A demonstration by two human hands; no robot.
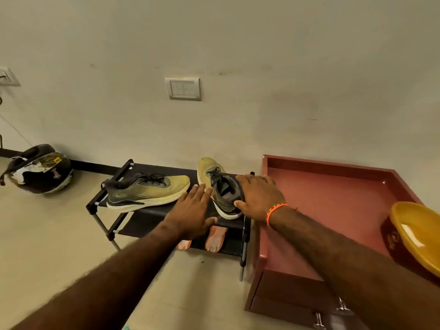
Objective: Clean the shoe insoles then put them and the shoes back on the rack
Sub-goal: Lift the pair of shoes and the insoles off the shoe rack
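Two yellow-green sneakers stand on the top shelf of a black shoe rack (pixel 112 177). The left sneaker (pixel 147 190) lies sideways with its toe to the right. The right sneaker (pixel 220 186) points its toe at the wall. My right hand (pixel 258 196) grips the heel end of this sneaker, thumb on the near side. My left hand (pixel 194 211) hovers flat with straight fingers beside that sneaker, over the shelf. Two orange insoles (pixel 215 238) lie on the lower shelf, the left one partly hidden by my left wrist.
A reddish cabinet (pixel 333 203) with a raised rim stands right of the rack, its drawers below. A yellow bowl (pixel 419 236) sits at its right edge. A helmet (pixel 39 169) lies on the floor at the left. A switch plate (pixel 182 88) is on the wall.
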